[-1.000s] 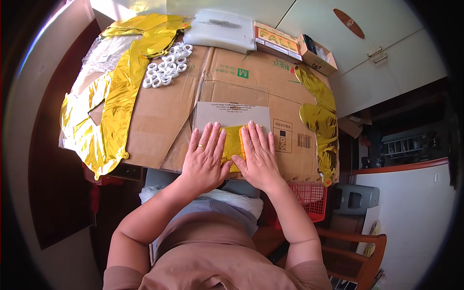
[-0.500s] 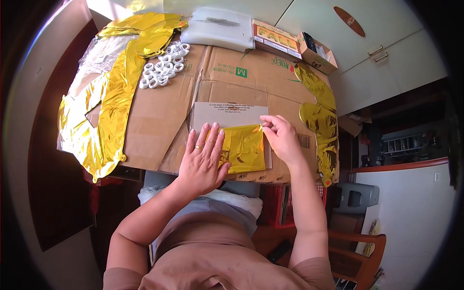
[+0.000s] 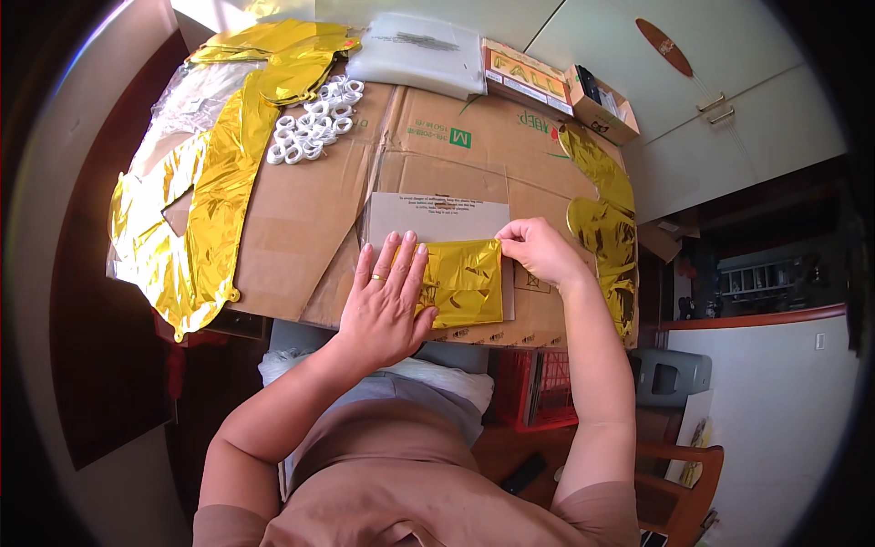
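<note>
My left hand lies flat with its fingers stretched out, pressing down the left part of a folded gold foil balloon. Thumb and forefinger of my right hand pinch the upper right corner of that foil. Beneath it lies a clear plastic bag with a white printed panel, which shows above the foil and as a strip along its right side. The foil's left edge is hidden under my left hand. Everything rests on a flat sheet of brown cardboard.
Large gold foil balloons spread along the left, and another lies at the right edge. Coils of white ribbon sit near a stack of clear bags. Two boxes, one printed, one open, stand at the back right.
My right hand has shifted slightly right, and the foil's upper right corner now looks pulled straighter. My left hand stays flat on the foil. The whole view has shifted a little.
</note>
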Available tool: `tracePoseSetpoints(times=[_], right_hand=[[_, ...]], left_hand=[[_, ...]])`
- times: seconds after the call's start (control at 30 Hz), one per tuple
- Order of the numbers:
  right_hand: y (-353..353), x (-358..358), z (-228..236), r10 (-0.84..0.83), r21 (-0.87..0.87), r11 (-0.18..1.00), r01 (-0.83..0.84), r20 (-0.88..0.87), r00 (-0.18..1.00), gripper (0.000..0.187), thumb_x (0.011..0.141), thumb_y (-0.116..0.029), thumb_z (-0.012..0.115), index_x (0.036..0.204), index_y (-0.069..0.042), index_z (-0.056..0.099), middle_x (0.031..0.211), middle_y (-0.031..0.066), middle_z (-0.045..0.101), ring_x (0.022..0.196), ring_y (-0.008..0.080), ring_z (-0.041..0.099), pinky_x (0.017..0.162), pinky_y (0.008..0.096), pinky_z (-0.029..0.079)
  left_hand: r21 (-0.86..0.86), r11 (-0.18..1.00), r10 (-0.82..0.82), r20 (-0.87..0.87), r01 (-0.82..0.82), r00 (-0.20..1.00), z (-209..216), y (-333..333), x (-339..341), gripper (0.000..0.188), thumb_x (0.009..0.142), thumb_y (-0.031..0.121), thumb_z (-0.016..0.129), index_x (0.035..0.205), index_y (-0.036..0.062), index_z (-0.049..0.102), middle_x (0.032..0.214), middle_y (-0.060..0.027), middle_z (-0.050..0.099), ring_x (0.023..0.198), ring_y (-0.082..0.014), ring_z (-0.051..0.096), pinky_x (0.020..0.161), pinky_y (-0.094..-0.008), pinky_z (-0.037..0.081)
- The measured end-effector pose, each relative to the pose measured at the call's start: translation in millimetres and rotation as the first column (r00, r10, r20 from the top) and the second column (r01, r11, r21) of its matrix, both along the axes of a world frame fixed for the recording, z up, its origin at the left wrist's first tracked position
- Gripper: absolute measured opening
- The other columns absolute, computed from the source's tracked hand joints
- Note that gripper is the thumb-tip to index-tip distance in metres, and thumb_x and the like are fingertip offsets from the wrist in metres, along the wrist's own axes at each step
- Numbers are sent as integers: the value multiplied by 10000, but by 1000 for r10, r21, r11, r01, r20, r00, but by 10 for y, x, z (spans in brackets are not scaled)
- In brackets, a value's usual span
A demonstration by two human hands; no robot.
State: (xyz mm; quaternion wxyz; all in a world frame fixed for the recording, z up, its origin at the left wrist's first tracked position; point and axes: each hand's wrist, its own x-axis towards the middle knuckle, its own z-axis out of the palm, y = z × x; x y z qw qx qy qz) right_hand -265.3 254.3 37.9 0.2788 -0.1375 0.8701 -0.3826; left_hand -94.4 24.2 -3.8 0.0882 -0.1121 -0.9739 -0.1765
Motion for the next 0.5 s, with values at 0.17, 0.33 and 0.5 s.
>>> tracePoseSetpoints(times=[0.17, 0.33, 0.5], right_hand=[[-49, 2, 100, -50, 103, 994, 36, 137, 989, 181, 949, -128, 602, 900, 17, 698, 739, 9, 646, 659, 71, 539, 618, 229, 439], [-131, 101, 193, 24, 357, 934, 17, -110, 994, 183, 935, -145, 591, 901, 2, 696, 720, 71, 670, 643, 193, 594, 646, 332, 478], [-185, 410, 369, 177, 457, 871, 179, -633, 754, 212, 923, -144, 597, 1081, -30, 682, 1083, 149, 700, 953, 340, 664, 876, 452, 509]], left_hand=[[-8, 1000, 1, -8, -2, 1000, -17, 2, 2, 773, 925, 425, 507, 1507, -39, 298, 1604, -218, 232, 1515, -365, 148, 1217, -530, 57], [-17, 1000, 3, -1, -3, 1000, -24, 3, -7, 770, 922, 427, 504, 1505, -35, 306, 1603, -216, 236, 1514, -366, 151, 1215, -535, 57], [-18, 1000, 7, 0, -7, 1000, -13, 10, -9, 774, 914, 429, 509, 1503, -33, 313, 1596, -219, 253, 1510, -370, 167, 1213, -541, 65]])
